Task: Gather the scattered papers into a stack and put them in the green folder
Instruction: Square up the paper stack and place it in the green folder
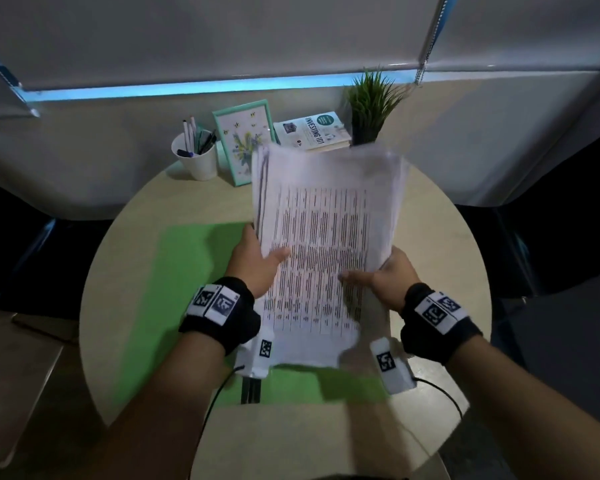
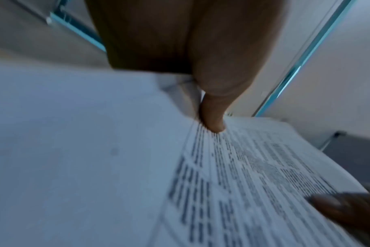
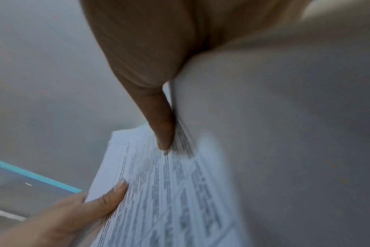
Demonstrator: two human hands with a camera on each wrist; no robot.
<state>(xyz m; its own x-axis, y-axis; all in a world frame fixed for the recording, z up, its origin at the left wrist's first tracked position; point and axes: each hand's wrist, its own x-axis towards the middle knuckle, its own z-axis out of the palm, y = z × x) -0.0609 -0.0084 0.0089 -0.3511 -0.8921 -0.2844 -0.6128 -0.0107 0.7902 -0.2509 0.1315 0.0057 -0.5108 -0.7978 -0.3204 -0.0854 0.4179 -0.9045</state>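
head: round table (image 1: pixel 437 237) by a wall; folder (image 1: pixel 187 289) lies open on it. above the folder i hold the papers (image 1: pixel 326 237), long axis pointing away, left hand (image 1: pixel 257 261) and right hand (image 1: pixel 388 275) pinching the sides. left wrist: thumb (image 2: pixel 211 117) on the print. right wrist: thumb (image 3: pixel 161 127) presses the sheet.

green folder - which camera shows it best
The head view: the green folder lies open on the table under the paper stack that both hands hold. Neither wrist view shows it; they show only paper and thumbs.

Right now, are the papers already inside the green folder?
No, outside. Both hands, left hand and right hand, hold the paper stack above the green folder.
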